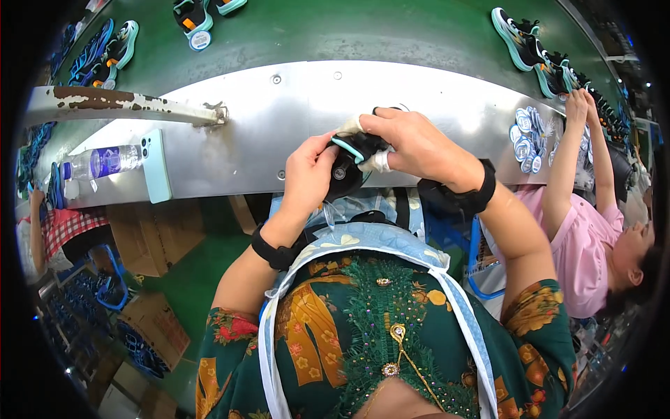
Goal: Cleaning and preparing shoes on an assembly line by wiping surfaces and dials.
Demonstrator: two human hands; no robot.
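A black shoe (pixel 345 178) with a light teal edge is held between my two hands over the near edge of the metal ledge. My left hand (pixel 308 173) closes on its left side, with thumb and fingers at the teal edge. My right hand (pixel 419 146) grips the other side from above, and white wraps cover some of its fingertips. Both wrists carry black bands. Much of the shoe is hidden behind my fingers, so its exact tilt is hard to tell.
On the metal ledge (pixel 244 105) lie a teal phone (pixel 156 167), a plastic bottle (pixel 115 160) and several round tags (pixel 523 143). A chipped white bar (pixel 132 103) juts in from the left. Shoes (pixel 516 40) stand on the green belt (pixel 377 35). A co-worker in pink (pixel 583 244) reaches in at right.
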